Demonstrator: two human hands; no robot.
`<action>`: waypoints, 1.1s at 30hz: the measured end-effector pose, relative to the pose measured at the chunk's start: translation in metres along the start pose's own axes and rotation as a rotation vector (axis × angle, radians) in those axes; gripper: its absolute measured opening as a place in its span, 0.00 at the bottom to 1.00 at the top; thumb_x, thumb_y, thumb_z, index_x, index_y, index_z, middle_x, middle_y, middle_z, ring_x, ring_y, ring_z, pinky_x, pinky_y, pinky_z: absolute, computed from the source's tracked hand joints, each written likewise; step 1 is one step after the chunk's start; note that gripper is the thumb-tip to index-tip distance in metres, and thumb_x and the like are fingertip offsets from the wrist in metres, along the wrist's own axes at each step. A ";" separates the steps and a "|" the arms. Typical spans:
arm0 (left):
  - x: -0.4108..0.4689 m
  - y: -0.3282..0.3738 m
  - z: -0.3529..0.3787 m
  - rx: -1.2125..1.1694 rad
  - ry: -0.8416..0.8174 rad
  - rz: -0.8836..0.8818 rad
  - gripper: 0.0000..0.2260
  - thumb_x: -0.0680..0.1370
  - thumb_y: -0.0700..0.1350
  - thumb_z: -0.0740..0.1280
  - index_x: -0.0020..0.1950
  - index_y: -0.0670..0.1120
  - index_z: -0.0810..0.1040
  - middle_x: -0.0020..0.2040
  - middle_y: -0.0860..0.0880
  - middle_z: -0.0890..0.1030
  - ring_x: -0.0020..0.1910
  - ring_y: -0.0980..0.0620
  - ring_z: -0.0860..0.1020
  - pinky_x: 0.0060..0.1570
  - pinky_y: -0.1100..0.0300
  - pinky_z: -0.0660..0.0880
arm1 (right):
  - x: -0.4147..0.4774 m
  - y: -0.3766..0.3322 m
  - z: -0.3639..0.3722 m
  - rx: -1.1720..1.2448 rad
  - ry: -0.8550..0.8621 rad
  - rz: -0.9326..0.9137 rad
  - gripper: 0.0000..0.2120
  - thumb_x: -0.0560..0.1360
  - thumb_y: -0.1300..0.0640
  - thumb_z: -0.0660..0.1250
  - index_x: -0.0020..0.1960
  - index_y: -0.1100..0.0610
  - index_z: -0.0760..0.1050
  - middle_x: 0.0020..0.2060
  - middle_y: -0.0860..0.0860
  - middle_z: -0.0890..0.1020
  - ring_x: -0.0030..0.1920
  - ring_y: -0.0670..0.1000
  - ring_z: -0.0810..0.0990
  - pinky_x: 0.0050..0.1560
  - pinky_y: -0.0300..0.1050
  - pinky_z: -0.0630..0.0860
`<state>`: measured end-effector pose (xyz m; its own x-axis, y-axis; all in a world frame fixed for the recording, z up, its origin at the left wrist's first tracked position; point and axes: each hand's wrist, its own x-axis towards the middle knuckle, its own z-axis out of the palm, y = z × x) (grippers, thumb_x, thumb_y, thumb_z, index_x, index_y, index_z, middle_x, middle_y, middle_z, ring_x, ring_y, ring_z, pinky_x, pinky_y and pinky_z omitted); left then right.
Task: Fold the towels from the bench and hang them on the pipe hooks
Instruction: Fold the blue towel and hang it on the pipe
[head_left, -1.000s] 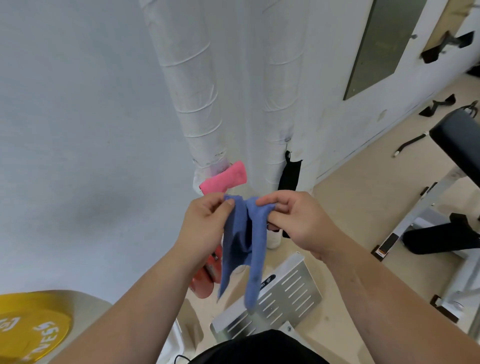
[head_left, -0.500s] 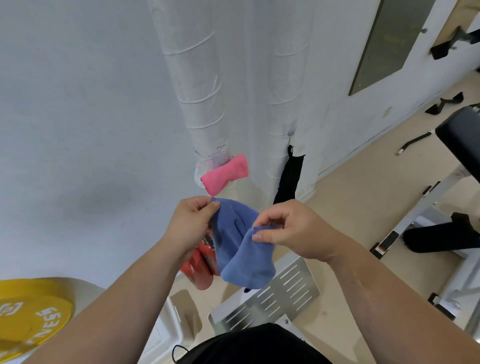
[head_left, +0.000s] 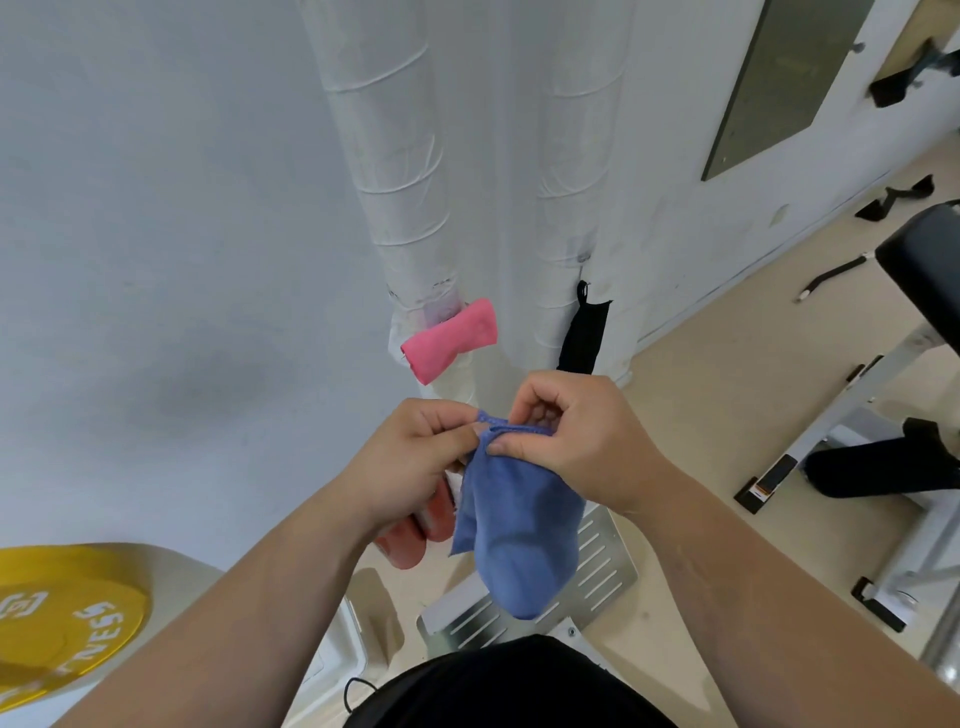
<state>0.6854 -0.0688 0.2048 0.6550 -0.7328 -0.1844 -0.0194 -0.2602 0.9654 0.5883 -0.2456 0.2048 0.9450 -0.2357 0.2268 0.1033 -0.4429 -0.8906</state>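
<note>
Blue towel (head_left: 519, 525) now doubled | left hand (head_left: 415, 457), right hand (head_left: 576, 441) grips pinching top edge, closer together

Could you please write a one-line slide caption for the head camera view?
Both hands pinch a folded blue towel before wrapped pipes where a pink towel already hangs.

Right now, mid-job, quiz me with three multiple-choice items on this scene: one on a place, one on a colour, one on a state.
1. Where does the pink towel hang?
A. on the left white pipe
B. on the bench
C. on the floor

2. What colour is the weight plate at lower left?
A. green
B. yellow
C. black

3. How is the blue towel held?
A. by the left hand only
B. by the right hand only
C. by both hands

Answers: 1 A, it sticks out from that pipe; 2 B, clearly yellow; 3 C, both hands pinch its top edge.
</note>
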 end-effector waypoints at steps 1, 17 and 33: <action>0.000 -0.001 0.000 -0.004 0.001 -0.009 0.15 0.78 0.52 0.67 0.52 0.42 0.85 0.48 0.30 0.81 0.39 0.37 0.77 0.41 0.27 0.73 | 0.000 0.000 0.001 -0.005 0.020 0.004 0.13 0.66 0.56 0.82 0.36 0.55 0.77 0.30 0.53 0.78 0.31 0.43 0.71 0.34 0.38 0.71; 0.024 0.007 -0.006 -0.115 0.333 0.154 0.10 0.83 0.39 0.64 0.48 0.43 0.85 0.41 0.49 0.85 0.41 0.55 0.80 0.44 0.61 0.76 | 0.013 0.034 -0.030 -0.531 0.144 -0.162 0.16 0.68 0.38 0.72 0.34 0.50 0.77 0.42 0.44 0.76 0.48 0.50 0.72 0.49 0.48 0.70; 0.047 0.123 -0.049 -0.043 -0.030 0.302 0.27 0.75 0.27 0.63 0.66 0.55 0.75 0.46 0.44 0.82 0.40 0.49 0.77 0.41 0.58 0.73 | 0.069 -0.068 -0.112 0.156 0.026 -0.033 0.14 0.81 0.64 0.64 0.58 0.46 0.69 0.35 0.52 0.82 0.35 0.49 0.78 0.37 0.41 0.74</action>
<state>0.7508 -0.1050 0.3232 0.6016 -0.7915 0.1078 -0.1773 -0.0007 0.9842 0.6113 -0.3290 0.3250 0.9321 -0.2466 0.2654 0.1831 -0.3115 -0.9324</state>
